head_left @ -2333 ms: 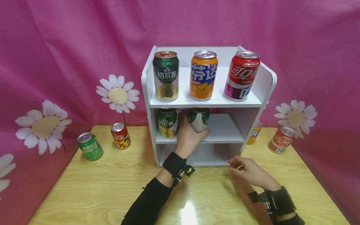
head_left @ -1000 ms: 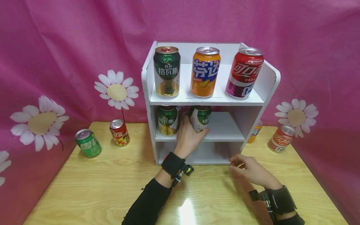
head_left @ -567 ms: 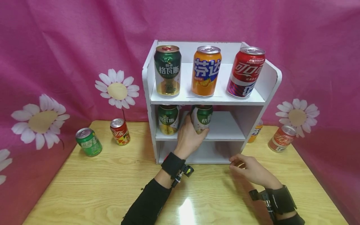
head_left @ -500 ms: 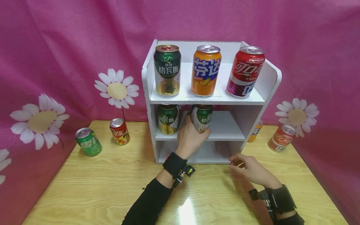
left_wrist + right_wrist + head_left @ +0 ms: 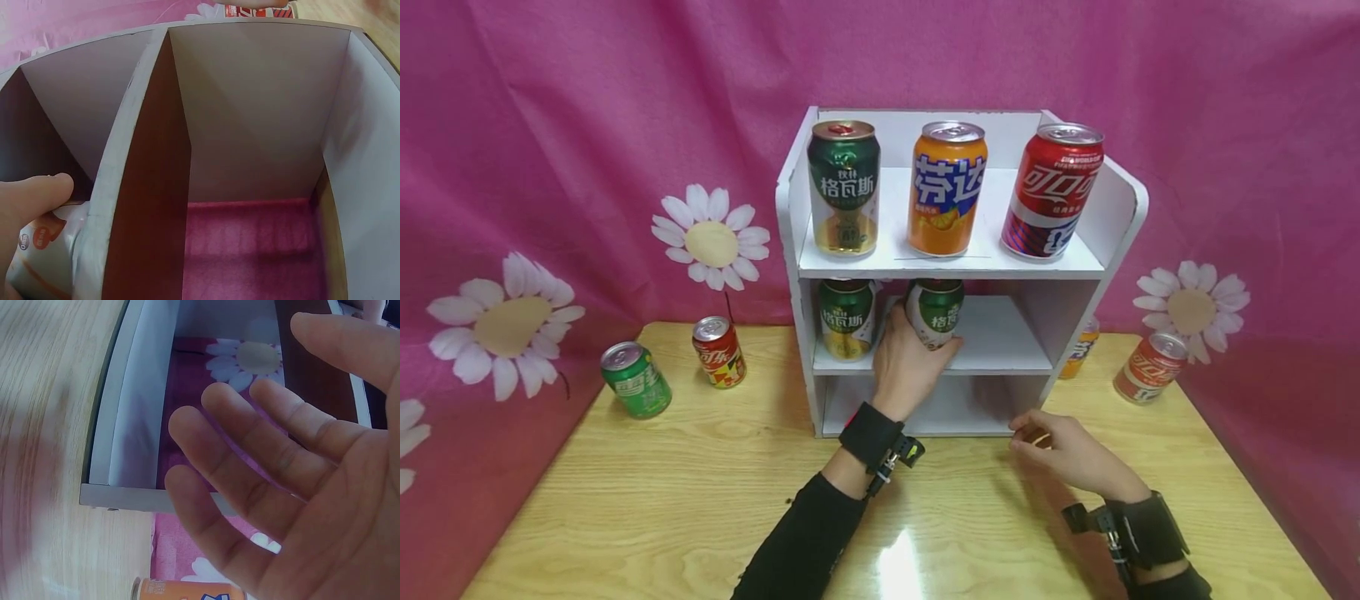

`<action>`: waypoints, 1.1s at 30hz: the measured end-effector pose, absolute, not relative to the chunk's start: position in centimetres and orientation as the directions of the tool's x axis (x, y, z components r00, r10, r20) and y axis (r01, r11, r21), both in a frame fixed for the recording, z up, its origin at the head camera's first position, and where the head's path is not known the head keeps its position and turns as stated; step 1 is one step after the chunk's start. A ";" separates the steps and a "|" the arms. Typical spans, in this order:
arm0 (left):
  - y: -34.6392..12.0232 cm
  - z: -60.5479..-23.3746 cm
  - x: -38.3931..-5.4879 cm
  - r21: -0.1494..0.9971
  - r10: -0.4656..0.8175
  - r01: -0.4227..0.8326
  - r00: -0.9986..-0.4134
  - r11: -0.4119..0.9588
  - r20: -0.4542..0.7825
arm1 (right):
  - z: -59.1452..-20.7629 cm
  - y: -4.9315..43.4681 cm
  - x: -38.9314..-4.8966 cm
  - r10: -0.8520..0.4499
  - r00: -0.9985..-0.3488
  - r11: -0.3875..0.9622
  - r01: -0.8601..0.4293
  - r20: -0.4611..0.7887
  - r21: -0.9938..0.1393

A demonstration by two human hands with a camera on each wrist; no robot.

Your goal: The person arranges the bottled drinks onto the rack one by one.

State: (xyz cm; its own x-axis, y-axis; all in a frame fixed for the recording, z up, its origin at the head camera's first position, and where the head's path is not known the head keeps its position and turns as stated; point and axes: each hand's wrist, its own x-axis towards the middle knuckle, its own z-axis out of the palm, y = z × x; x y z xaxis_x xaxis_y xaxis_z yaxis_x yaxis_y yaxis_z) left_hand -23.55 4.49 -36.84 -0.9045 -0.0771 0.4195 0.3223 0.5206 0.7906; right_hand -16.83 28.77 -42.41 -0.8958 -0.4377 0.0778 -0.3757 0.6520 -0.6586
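Note:
On the middle shelf of the white rack (image 5: 951, 273), my left hand (image 5: 910, 367) grips a green, white and gold drink can (image 5: 938, 312) from its left side. The thumb lies across the can's lower front, and the other fingers are mostly hidden behind it. In the left wrist view the thumb lies over the pale side of the can (image 5: 53, 250). A matching can (image 5: 846, 321) stands to its left on the same shelf. My right hand (image 5: 1075, 454) holds nothing, its fingers loosely bent by the rack's lower right front corner; its palm shows in the right wrist view.
A green-gold can (image 5: 844, 187), an orange can (image 5: 947, 190) and a red can (image 5: 1052, 192) stand on the top shelf. On the wooden table (image 5: 700, 492) are a green can (image 5: 636, 381) and red can (image 5: 720, 352) at left, orange (image 5: 1078, 352) and red (image 5: 1152, 369) cans at right.
The can in my left hand has turned, bringing its label round from the side to the front. My left thumb has shifted slightly on it. The right hand stays almost still.

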 end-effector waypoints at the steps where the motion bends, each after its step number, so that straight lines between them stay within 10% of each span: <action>1: 4.4 -36.8 -23.5 0.795 -0.070 0.320 -0.909 0.515 0.412 | -42.4 28.8 -16.8 -0.438 -0.895 0.651 -0.377 0.080 -0.659; 33: 4.4 -37.6 -23.4 0.709 -0.095 0.409 -0.827 0.575 0.555 | -42.4 28.9 -16.8 -0.432 -0.899 0.665 -0.372 0.072 -0.647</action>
State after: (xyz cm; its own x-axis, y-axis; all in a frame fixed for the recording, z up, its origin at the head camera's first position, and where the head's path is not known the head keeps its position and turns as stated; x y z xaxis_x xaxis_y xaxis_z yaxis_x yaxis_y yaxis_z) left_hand -23.43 4.40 -37.59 -0.8267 -0.0948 0.5546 0.4094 0.5748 0.7085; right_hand -16.79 28.94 -42.40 -0.8990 -0.4320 0.0723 -0.3719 0.6655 -0.6472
